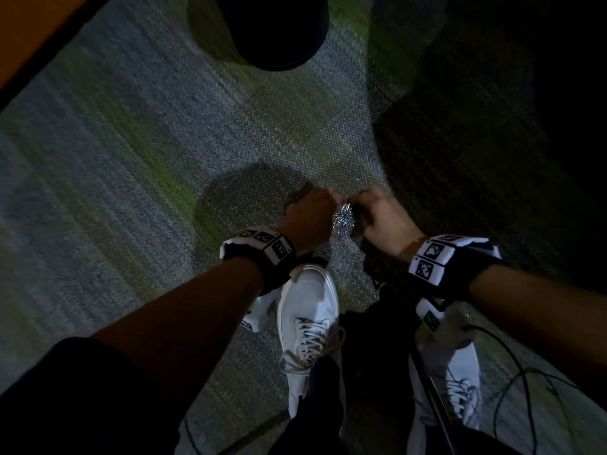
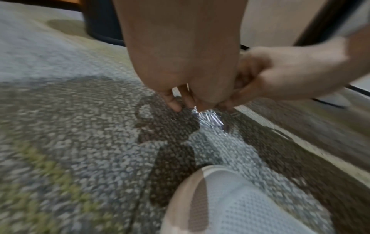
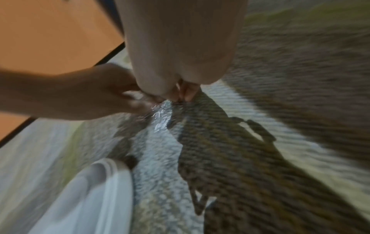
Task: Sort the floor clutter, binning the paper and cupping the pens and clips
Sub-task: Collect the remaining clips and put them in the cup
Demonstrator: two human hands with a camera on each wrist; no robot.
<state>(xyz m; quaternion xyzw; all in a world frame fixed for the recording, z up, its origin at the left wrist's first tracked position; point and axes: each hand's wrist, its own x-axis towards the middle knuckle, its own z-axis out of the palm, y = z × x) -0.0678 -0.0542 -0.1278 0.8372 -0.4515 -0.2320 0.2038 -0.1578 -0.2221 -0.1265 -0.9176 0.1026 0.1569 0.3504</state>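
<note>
silvery clips (image 1: 343, 221), white shoe (image 1: 307, 310), grey-green flecked carpet (image 1: 131, 159).

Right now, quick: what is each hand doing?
Left hand: fingers curled down, gathering the paper clips on the carpet.
Right hand: fingers curled, pinching at the same pile.

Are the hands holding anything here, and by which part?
Both the left hand and right hand have fingers down at the top of a shiny paper clip pile on the carpet; blur hides whether any clips are actually pinched.
</note>
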